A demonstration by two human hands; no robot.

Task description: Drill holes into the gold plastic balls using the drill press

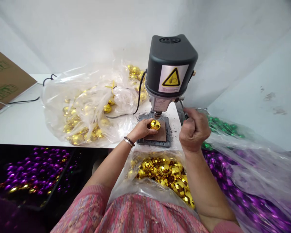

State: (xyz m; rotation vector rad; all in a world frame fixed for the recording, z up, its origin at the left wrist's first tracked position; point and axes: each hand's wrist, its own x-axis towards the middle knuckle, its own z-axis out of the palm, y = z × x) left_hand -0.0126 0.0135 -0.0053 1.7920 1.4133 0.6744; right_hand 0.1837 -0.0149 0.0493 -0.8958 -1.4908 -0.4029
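Note:
A dark grey drill press [171,64] with a yellow warning label stands at the table's right end. Under its bit, a shiny gold ball [155,125] rests over a brown board [161,133] on the grey base. My left hand [144,128] grips this ball from the left, thumb and fingers round its side. The bit meets the ball's top. My right hand [194,129] is closed to the right of the drill, by the lever [183,105]; the fingers hide most of what they hold. Below the table edge lies an open clear bag of gold faceted balls [164,169].
Clear bags with gold balls [75,126] lie on the white table [19,124]. A cardboard box [7,77] is at far left. Purple balls [36,168] fill a dark bin below left. Green balls [224,126] and bagged purple balls [244,194] are at right. A black cable crosses the table.

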